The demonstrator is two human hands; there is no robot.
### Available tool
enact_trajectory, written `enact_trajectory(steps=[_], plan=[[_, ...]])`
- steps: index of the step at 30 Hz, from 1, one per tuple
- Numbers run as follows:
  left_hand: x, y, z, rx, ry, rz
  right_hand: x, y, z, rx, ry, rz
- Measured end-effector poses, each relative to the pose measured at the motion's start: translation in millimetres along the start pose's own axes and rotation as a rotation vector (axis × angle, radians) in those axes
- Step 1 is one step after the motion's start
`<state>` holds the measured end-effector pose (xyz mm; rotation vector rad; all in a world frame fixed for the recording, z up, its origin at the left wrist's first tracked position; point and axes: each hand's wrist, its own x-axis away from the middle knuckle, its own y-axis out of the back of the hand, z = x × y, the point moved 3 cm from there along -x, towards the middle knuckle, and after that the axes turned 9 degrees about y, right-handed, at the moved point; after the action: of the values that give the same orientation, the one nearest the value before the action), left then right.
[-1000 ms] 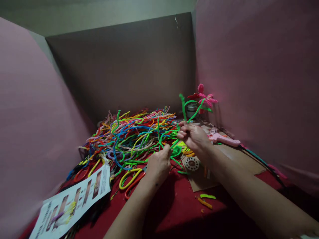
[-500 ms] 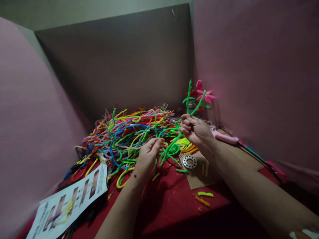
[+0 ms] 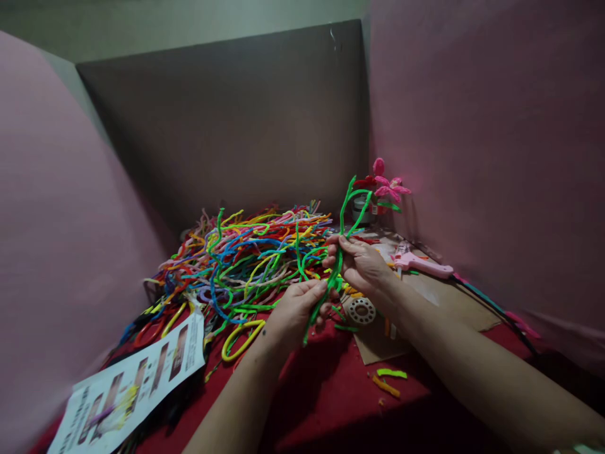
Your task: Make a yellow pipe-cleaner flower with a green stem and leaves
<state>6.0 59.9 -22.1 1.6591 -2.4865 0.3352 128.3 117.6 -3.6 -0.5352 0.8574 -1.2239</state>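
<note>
Stems [image 3: 335, 271], green ones, gripped twice now: left hand [image 3: 293, 309], farther off half a second ago, has closed round their lower length; right hand [image 3: 363, 261] pinches above. Steadier two-handed control, I'd judge, over the desk [image 3: 321, 388] between heap [image 3: 250, 249] and right edge.

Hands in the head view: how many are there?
2: the left hand holds the green stems lower down; the right hand grips them higher up. No other hand shows.
</note>
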Motion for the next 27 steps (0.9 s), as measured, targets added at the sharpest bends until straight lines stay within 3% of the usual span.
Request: enact_trajectory(steps=[8, 15, 27], plan=[[-3, 9.1, -2, -0.070, -0.039, -0.074, -1, 1, 2, -0.071, -0.053, 0.019], [2, 16.8, -9, 0.005, -0.040, -0.064, -1, 4, 2, -0.117, -0.070, 0.037], [8, 13.2, -11, -0.152, 0.024, -0.021, -4, 8, 4, -0.131, -0.060, -0.176]])
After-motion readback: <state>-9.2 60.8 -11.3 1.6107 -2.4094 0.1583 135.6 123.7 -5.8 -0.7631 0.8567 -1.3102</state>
